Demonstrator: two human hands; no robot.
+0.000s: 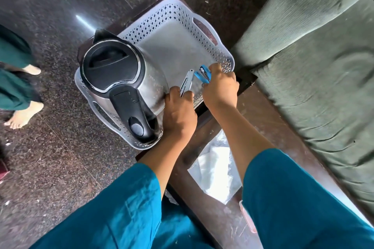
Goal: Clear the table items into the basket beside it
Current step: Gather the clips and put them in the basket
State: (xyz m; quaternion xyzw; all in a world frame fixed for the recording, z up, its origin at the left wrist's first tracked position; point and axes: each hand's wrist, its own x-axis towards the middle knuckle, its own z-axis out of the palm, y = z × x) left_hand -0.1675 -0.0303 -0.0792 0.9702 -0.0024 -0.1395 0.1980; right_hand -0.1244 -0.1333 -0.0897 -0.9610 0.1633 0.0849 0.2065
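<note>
Head view shows both hands over the white basket [204, 32]. Left hand [179, 116] has its fingers closed on a silver metal tool [186, 85]; right hand [220, 87] has its fingers closed on a blue stapler [203, 77]. A steel kettle [119, 85] stands inside the basket, at its left side. A clear plastic bag [214, 174] lies on the brown surface [269, 123].

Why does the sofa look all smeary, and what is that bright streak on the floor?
Head view: the green ribbed sofa is smeared by motion blur at the frame's edge; the white streak is light glaring off the dark polished floor; the steel kettle with black lid in the pale perforated plastic basket stays fairly sharp.
</note>
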